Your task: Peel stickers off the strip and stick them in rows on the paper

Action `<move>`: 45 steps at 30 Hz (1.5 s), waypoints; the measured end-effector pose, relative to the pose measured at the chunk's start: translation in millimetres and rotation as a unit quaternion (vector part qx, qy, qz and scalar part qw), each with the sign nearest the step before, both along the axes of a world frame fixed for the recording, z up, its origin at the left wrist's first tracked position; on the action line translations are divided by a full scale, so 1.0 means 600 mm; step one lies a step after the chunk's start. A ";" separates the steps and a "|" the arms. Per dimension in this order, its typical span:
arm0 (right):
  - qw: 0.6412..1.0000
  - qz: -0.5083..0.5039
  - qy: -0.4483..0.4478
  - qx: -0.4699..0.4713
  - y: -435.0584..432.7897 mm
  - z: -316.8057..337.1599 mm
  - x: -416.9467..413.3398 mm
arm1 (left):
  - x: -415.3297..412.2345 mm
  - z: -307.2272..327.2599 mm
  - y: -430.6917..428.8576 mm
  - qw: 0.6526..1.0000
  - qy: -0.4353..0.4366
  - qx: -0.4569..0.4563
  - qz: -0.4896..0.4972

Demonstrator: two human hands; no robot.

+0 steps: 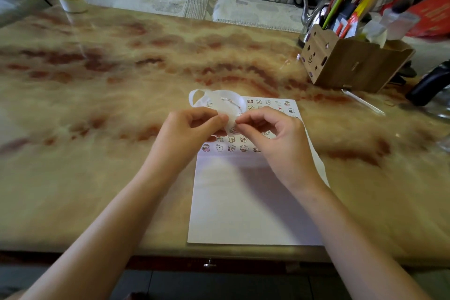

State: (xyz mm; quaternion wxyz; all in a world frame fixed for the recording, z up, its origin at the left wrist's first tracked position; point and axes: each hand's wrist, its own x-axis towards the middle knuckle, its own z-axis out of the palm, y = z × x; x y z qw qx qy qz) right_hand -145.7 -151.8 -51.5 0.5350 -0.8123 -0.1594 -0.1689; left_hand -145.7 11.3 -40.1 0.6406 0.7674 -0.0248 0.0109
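- Head view: a sheet of white paper (243, 202) lies on a marbled table (97, 105). Its near short edge sits close to the table's near edge.
- The paper's long axis runs from the near edge toward the far edge, leaning slightly right.
- Rows of small cartoon stickers (231, 147) cross the paper's far end, parallel to its short edges. The near half is bare.
- The white strip (219, 102) is held just above the paper's far left corner. It is curled, so it has no single straight axis, and its loose tail loops away to the left.
- The left hand (194, 126) pinches the strip between thumb and fingers.
- The right hand (270, 134) pinches at the strip's edge with thumb and forefinger. I cannot tell whether a sticker is lifted.
- Risks, as I judge them: a sticker could tear or fold onto itself if pulled fast, and the hands hide the last row, so the next one may land crooked.
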 end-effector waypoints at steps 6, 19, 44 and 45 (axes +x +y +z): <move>1.000 0.000 -0.008 -0.004 -0.001 -0.003 0.002 | 0.001 -0.002 -0.002 1.000 0.010 0.015 0.003; 0.995 -0.011 -0.070 -0.077 -0.002 -0.006 0.003 | 0.001 -0.009 -0.007 1.000 0.005 0.004 0.017; 0.969 -0.058 0.239 0.031 -0.102 0.031 0.024 | 0.001 -0.010 -0.001 0.996 -0.018 0.059 0.064; 0.964 -0.066 0.258 0.027 -0.111 0.028 0.027 | 0.002 -0.011 0.000 0.996 -0.018 0.064 0.064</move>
